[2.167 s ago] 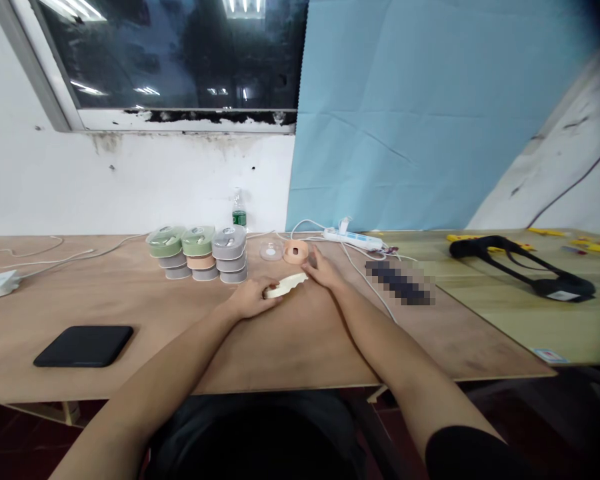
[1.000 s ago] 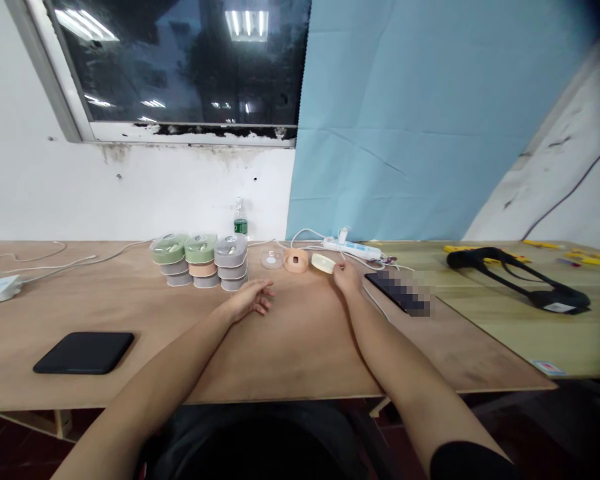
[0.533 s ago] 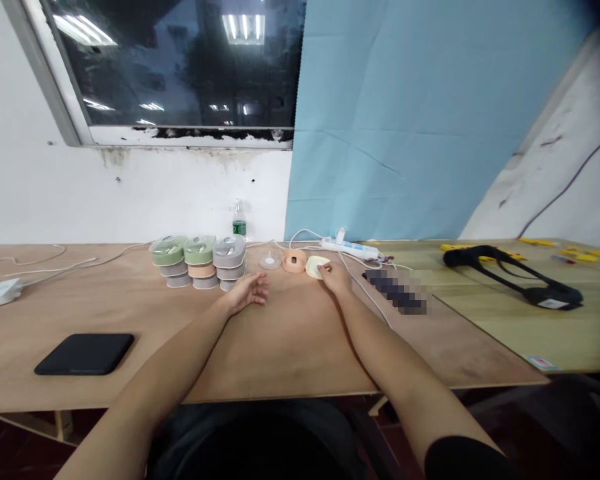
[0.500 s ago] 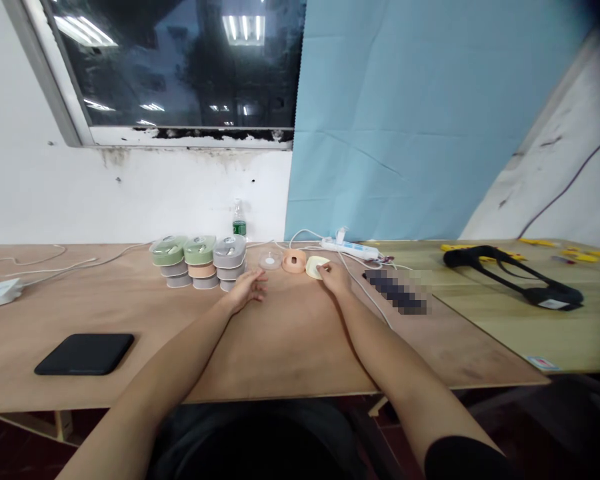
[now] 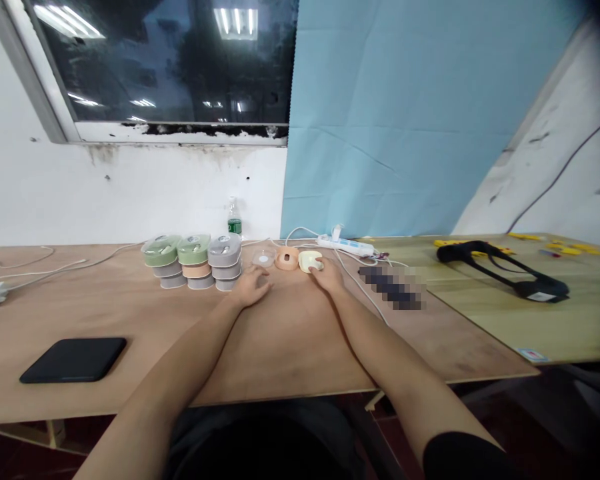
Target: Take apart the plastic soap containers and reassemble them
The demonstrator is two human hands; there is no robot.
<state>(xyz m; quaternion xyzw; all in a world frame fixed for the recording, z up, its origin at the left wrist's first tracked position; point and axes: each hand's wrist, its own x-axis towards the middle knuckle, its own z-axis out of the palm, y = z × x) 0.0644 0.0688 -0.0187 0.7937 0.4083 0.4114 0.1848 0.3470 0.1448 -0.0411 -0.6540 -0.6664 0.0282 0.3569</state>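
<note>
Pinches the cream-coloured piece (image 5: 308, 258) with the right hand (image 5: 329, 275) on the worktop (image 5: 290, 347), just beside the peach piece (image 5: 281, 259), probably to steady it, and holds the left hand (image 5: 251, 285) apart, open and without object.

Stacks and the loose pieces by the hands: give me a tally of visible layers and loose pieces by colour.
Green layers: 2
Orange layer: 1
Gray layers: 6
Cream piece: 1
Orange piece: 1
Clear piece: 1
Total: 12
</note>
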